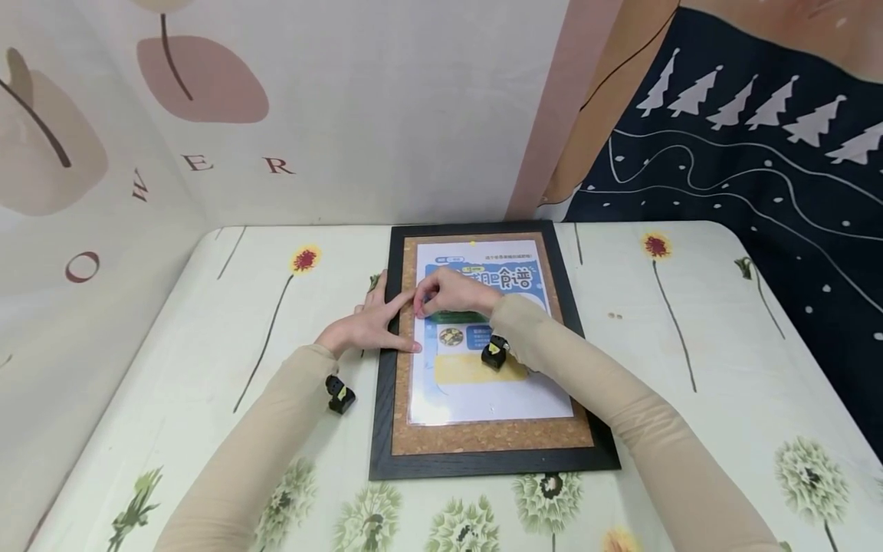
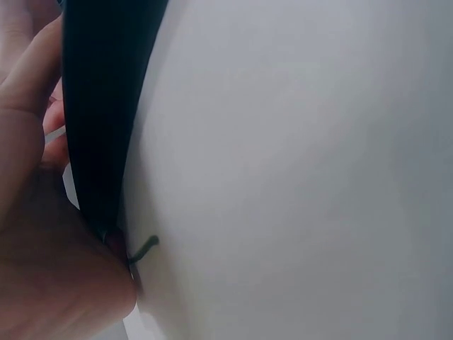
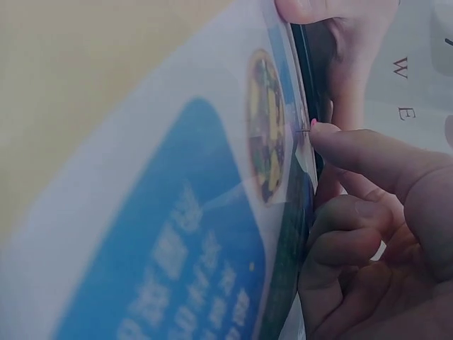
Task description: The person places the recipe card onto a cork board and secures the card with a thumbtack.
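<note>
A black-framed corkboard (image 1: 493, 439) lies on the flowered tablecloth, bearing a glossy printed sheet (image 1: 462, 402) with blue and yellow areas and food pictures. My left hand (image 1: 369, 326) spreads across the board's left edge, its thumb touching the sheet and its other fingers at the frame. At the sheet's left edge, my right hand (image 1: 451, 295) holds a small pink-headed pushpin (image 3: 313, 123) at a fingertip. The right wrist view shows its thin metal shaft against the sheet. Its other fingers (image 3: 347, 241) are curled. In the left wrist view, my left hand (image 2: 56, 262) is beside the dark frame (image 2: 102, 106).
A yellow pin head (image 1: 472, 243) shows at the sheet's top edge. Small black devices (image 1: 340, 394) are worn at both wrists. Behind the table hang a pale printed curtain (image 1: 386, 115) and a dark cloth (image 1: 731, 161) with white trees.
</note>
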Motion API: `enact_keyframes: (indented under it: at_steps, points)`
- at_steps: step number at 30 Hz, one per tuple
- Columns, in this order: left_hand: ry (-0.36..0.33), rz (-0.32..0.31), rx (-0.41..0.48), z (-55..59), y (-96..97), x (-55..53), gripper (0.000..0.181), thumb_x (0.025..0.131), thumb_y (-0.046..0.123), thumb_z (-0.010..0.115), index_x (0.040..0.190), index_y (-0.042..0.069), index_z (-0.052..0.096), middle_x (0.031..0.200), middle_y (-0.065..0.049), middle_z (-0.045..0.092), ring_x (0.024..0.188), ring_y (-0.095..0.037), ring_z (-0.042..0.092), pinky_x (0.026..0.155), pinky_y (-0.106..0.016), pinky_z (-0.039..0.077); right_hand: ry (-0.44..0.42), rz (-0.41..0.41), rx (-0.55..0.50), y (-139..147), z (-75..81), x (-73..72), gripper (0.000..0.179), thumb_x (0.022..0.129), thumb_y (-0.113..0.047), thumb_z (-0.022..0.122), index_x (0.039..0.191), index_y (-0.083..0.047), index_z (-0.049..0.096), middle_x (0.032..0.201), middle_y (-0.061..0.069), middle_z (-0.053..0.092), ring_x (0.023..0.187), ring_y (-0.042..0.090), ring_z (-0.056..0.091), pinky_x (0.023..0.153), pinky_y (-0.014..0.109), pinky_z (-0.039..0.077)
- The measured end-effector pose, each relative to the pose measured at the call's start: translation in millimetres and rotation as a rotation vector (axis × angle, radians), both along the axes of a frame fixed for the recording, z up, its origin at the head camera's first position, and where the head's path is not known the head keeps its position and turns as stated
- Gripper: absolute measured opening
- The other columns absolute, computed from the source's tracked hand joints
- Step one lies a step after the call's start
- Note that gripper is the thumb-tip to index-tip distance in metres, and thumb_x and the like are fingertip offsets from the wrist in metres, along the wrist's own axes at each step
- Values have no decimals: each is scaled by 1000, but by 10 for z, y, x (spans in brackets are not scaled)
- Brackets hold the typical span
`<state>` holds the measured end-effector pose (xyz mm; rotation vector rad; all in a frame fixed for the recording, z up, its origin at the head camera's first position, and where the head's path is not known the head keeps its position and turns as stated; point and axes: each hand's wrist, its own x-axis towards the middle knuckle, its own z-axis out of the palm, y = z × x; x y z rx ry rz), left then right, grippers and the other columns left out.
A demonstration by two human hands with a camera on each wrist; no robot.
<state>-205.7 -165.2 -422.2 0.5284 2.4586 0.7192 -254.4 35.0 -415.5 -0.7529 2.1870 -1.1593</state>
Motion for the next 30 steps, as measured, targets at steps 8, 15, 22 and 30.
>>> enact_keyframes:
  at_steps: [8, 15, 22, 30]
  points:
    - [3, 6, -13, -8, -2, -7, 103, 80, 52, 74, 157, 21, 12, 150, -22, -33, 140, -46, -16, 104, -66, 9, 35, 10, 43, -36, 26, 19, 5, 85, -3, 73, 81, -8, 74, 90, 0, 69, 72, 15, 52, 70, 24, 38]
    - [5, -7, -6, 4, 6, -1, 103, 81, 51, 74, 157, 19, 12, 150, -23, -33, 139, -47, -17, 104, -68, 9, 44, -13, 74, -50, 40, 51, 7, 84, -3, 73, 80, -8, 73, 90, 0, 68, 73, 14, 54, 70, 23, 40]
    - [11, -13, 14, -11, 13, -5, 103, 80, 51, 74, 157, 18, 12, 150, -24, -34, 138, -49, -17, 102, -70, 7, 72, -6, 80, -45, 32, 60, 6, 84, -2, 72, 81, -7, 71, 83, 2, 65, 64, 12, 50, 61, 23, 38]
    - [18, -3, 9, -35, 11, -9, 104, 79, 52, 74, 157, 20, 13, 150, -22, -34, 139, -49, -16, 102, -71, 5, 27, -18, 32, -19, 9, 67, 6, 85, -1, 72, 82, -6, 71, 84, 3, 67, 62, 11, 50, 59, 22, 39]
